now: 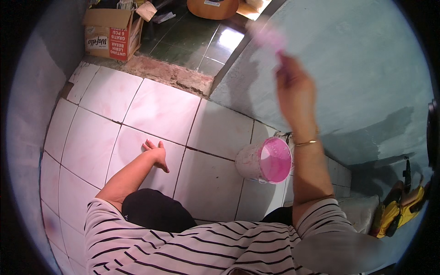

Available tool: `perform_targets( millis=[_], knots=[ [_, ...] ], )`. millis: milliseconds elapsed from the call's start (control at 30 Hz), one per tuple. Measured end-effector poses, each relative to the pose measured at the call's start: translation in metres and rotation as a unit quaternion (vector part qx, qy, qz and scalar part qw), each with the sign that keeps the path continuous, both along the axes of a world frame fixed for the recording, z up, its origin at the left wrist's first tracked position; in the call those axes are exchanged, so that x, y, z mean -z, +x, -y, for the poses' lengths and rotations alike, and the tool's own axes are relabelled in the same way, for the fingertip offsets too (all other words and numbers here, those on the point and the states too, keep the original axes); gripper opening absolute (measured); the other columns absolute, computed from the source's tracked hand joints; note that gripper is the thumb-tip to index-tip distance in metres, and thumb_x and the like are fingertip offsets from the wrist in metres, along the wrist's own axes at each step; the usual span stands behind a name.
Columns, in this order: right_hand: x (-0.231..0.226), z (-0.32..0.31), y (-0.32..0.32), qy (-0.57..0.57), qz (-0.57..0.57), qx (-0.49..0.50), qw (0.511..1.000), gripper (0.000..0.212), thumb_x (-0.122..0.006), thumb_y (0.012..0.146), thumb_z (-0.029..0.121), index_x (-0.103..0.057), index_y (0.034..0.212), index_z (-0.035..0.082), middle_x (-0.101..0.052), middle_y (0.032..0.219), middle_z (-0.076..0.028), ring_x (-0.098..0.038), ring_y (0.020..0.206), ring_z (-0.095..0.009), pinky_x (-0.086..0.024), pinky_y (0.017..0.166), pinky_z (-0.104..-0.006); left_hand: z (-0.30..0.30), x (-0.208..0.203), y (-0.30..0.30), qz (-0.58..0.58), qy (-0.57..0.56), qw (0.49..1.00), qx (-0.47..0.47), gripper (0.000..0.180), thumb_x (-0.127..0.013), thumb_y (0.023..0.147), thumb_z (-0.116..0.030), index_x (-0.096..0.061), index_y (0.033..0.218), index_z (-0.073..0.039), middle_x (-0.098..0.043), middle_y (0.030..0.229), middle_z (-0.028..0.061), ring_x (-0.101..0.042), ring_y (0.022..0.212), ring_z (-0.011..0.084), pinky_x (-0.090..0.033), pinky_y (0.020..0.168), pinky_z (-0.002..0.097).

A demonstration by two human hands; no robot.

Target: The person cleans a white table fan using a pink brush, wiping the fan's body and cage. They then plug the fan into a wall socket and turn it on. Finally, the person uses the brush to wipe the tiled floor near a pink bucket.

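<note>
Raised toward the grey-blue wall (362, 55), my right hand (295, 89) is closed around the handle of a pink brush (268, 39). Motion smears the brush, so its exact shape and whether it touches the wall cannot be made out. A white bucket (250, 163), pink inside and tilted in view, stands on the tiles just left of my right forearm. My left hand (156, 155) is empty, its fingers apart, held out over the tiles in front of my left knee.
White floor tiles (158, 105) end at a rough, broken doorway sill (169, 78). Beyond it lies a dark tiled floor (183, 41) with an open cardboard box (112, 36) and a round-edged brown piece (213, 9). Yellow and dark items (401, 211) sit at the right.
</note>
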State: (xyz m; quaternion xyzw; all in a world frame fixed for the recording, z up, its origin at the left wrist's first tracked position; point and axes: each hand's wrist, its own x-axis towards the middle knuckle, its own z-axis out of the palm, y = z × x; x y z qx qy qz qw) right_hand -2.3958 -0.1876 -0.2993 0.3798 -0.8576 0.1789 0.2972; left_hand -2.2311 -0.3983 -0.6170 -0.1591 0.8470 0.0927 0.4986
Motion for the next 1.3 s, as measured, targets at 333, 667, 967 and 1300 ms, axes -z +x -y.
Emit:
perform_targets(
  millis=[333,667,967,1300],
  knots=[
    [0.078,0.016,-0.024,0.055,0.051,0.201,0.977,0.052,-0.049,0.085,0.013,-0.031,0.134,0.012,-0.054,0.085,-0.021,-0.057,0.068,-0.037,-0.047,0.061,-0.0479,-0.001,-0.003,0.002,-0.011,0.003,1.000,0.005,0.142,-0.080,0.050,-0.057,0.019,0.137,-0.003,0.013,0.134,0.0425,-0.001,0.128,0.0561,-0.016,0.105,0.0542],
    [0.104,-0.058,-0.015,0.141,0.270,0.105,0.947,0.021,-0.058,0.079,0.014,-0.059,0.096,0.002,-0.063,0.088,-0.018,-0.060,0.083,-0.037,-0.048,0.073,-0.0417,0.002,0.007,0.000,-0.008,0.011,1.000,0.017,0.143,-0.079,0.051,-0.057,0.021,0.136,-0.003,0.015,0.134,0.0426,0.001,0.127,0.0569,-0.014,0.105,0.0565],
    [-0.106,-0.065,-0.038,-0.159,-0.152,0.103,0.970,0.021,-0.058,0.083,0.013,-0.055,0.102,0.004,-0.064,0.086,-0.016,-0.064,0.077,-0.030,-0.049,0.065,-0.0374,0.001,0.009,0.000,0.018,-0.012,1.000,0.010,0.145,-0.079,0.050,-0.059,0.027,0.134,-0.004,0.016,0.135,0.0407,0.002,0.129,0.0548,-0.013,0.105,0.0553],
    [0.141,-0.083,-0.012,0.150,0.262,0.206,0.931,0.028,-0.053,0.081,0.015,-0.054,0.108,0.006,-0.061,0.082,-0.021,-0.059,0.078,-0.039,-0.047,0.071,-0.0456,0.000,-0.004,0.000,-0.013,0.001,1.000,0.020,0.141,-0.079,0.051,-0.057,0.017,0.137,0.000,0.011,0.134,0.0434,-0.003,0.127,0.0570,-0.017,0.106,0.0520]
  ],
)
